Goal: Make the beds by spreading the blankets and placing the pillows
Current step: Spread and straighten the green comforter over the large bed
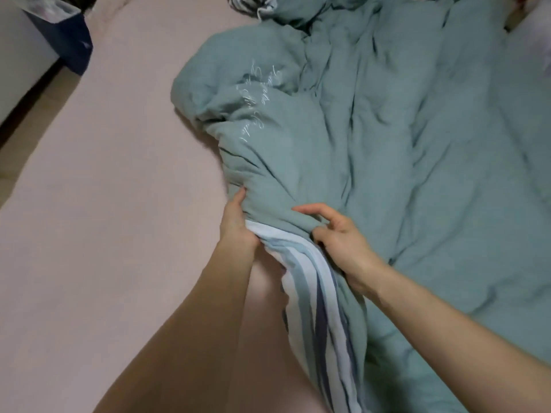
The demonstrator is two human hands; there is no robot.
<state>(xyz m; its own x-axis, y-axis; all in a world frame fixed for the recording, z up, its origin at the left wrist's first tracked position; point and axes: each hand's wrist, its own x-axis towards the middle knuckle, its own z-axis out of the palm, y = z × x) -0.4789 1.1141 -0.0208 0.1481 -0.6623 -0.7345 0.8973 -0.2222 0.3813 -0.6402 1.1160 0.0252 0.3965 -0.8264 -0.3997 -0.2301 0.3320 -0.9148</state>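
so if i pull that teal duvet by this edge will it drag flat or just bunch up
Probably bunches: the puffy teal duvet lies in deep folds, so it looks floppy. Its bulk suggests some drag on the pink sheet. Both hands already gather it.

Count, head view.

Hands: 2. Left hand [237,222] and right hand [343,239], both on the same fabric edge.

Forearms: 2, bare, entering from the lower edge.

Blankets: 1. Teal blanket [387,138], crumpled; one line of white script on it. Its turned-up underside shows a striped lining [316,293] in white, pale blue and dark blue; counted as part of the same blanket, not a second item.

Sheets: 1. Pink sheet [104,204] on the bed.

Boxes: 1. Dark blue box [71,46] at the upper left, beside the bed.

Striped cloth [253,3] at the top edge: 1 patch; cannot tell whether pillow or blanket lining.
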